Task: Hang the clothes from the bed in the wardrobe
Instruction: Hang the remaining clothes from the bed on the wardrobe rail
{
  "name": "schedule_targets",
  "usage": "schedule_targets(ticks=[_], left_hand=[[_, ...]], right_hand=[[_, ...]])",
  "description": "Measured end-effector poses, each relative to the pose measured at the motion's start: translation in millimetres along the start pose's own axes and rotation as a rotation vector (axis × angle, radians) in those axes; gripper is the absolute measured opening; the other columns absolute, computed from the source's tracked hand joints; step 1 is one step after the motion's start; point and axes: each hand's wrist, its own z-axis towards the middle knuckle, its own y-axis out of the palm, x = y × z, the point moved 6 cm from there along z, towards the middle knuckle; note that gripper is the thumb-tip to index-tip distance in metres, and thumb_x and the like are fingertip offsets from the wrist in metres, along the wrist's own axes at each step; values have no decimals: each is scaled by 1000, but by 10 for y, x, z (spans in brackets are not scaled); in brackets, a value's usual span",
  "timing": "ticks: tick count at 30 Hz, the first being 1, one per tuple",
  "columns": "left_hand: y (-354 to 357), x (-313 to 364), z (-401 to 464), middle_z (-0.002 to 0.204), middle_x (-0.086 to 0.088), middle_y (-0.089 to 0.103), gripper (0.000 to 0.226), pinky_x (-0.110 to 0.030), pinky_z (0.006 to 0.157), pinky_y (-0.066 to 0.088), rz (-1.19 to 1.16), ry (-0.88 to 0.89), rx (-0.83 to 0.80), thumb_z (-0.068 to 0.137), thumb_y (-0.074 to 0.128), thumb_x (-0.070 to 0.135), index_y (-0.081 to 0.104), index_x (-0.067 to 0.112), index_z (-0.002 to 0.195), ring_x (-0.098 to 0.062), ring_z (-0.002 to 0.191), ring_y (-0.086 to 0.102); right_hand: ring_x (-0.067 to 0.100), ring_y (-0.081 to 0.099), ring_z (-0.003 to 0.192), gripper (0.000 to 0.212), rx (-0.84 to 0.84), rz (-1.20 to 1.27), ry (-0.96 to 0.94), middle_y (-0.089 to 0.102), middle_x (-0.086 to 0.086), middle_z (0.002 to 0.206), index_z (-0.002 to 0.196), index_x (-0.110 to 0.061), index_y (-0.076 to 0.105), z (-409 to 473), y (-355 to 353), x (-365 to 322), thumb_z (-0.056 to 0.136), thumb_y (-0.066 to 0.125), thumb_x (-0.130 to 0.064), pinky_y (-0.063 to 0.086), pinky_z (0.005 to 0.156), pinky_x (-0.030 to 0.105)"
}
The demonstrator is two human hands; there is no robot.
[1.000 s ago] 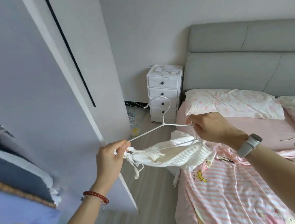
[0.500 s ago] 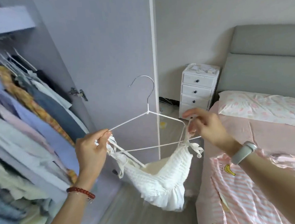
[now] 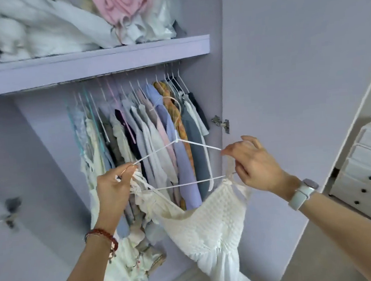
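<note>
A person holds a white wire hanger (image 3: 181, 160) in front of an open lilac wardrobe (image 3: 252, 68), at the centre of the frame. The left hand (image 3: 114, 190) is closed around the hanger's left corner together with the bunched straps of a white dress (image 3: 209, 229); the right hand (image 3: 254, 166) pinches the hanger's right corner and the dress's other strap between thumb and fingers. The dress sags below the hanger's lower bar, its smocked bodice hanging at lower centre and its skirt running off the bottom edge. The hanger's hook points up, in front of the clothes and below the rail, not yet on it.

Behind it, a packed row of hung garments (image 3: 149, 138) in blue, pink, cream, orange and grey fills the space under the shelf (image 3: 89, 63). Folded white and pink items (image 3: 77, 22) are piled on that shelf at the upper left. A red bead bracelet (image 3: 103, 237) circles the left wrist, a white-strapped watch (image 3: 303, 193) the right. A white chest of drawers (image 3: 369, 170) with dark knobs stands at the right edge, beyond the open door.
</note>
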Motion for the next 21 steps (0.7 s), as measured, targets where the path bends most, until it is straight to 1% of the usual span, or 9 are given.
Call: schedule_targets(ticks=[2, 4, 5, 6, 10, 13, 16, 18, 21], left_hand=[[-218, -76, 66, 95, -8, 68, 15, -8, 77, 45, 59, -1, 51, 84, 63, 8, 71, 5, 97, -3, 77, 60], [-390, -181, 111, 87, -5, 68, 13, -36, 87, 50, 92, -38, 79, 84, 64, 9, 72, 5, 93, -15, 76, 59], [-467, -230, 133, 80, 0, 66, 11, -48, 86, 48, 113, -46, 90, 84, 64, 10, 73, 8, 90, -14, 73, 58], [-535, -267, 151, 75, 4, 64, 11, -50, 85, 47, 131, -42, 102, 84, 64, 10, 73, 13, 88, -7, 70, 57], [-745, -397, 242, 84, -4, 68, 18, -13, 66, 46, 141, -23, 158, 84, 63, 4, 68, 21, 86, 8, 68, 57], [-891, -614, 329, 85, -1, 66, 15, -32, 73, 48, 119, -122, 209, 84, 64, 7, 69, 22, 87, -11, 73, 59], [-1018, -763, 439, 89, -1, 66, 15, -29, 74, 47, 120, -160, 258, 84, 63, 9, 68, 23, 88, -14, 77, 58], [-1074, -807, 513, 87, 0, 66, 13, -21, 75, 44, 150, -165, 278, 84, 63, 8, 69, 18, 91, -13, 78, 57], [-1136, -844, 593, 76, 4, 64, 13, -10, 72, 40, 205, -146, 276, 84, 62, 6, 70, 16, 88, 1, 75, 54]], right_hand=[[18, 66, 82, 46, -60, -33, -88, 67, 4, 98, 103, -7, 64, 197, 174, -56, 65, 39, 0, 36, 98, 48], [18, 66, 79, 45, -70, -18, -139, 65, 4, 100, 102, -10, 58, 322, 343, -97, 64, 37, 2, 32, 96, 42], [20, 65, 78, 42, -52, 35, -118, 64, 5, 99, 99, -11, 54, 395, 402, -91, 65, 33, 1, 31, 92, 40], [22, 63, 80, 39, -17, 128, -64, 64, 6, 98, 94, -11, 54, 483, 453, -58, 66, 32, 2, 31, 88, 39], [27, 63, 85, 31, 10, 479, 86, 68, 9, 86, 68, -4, 66, 907, 723, 96, 66, 39, 10, 45, 83, 40], [26, 61, 83, 27, -279, 702, 137, 67, 9, 91, 88, -6, 68, 1053, 1141, 44, 86, 45, 9, 44, 79, 26], [0, 55, 73, 25, -497, 665, 24, 65, -6, 92, 115, -22, 57, 1114, 1502, -152, 91, 52, -27, 45, 75, 23], [-1, 49, 61, 23, -484, 525, -106, 66, -9, 79, 108, -23, 59, 1229, 1618, -277, 90, 52, -36, 42, 64, 23], [8, 41, 56, 22, -401, 524, -253, 51, -9, 63, 71, -19, 53, 1435, 1686, -470, 91, 53, -29, 31, 56, 23]])
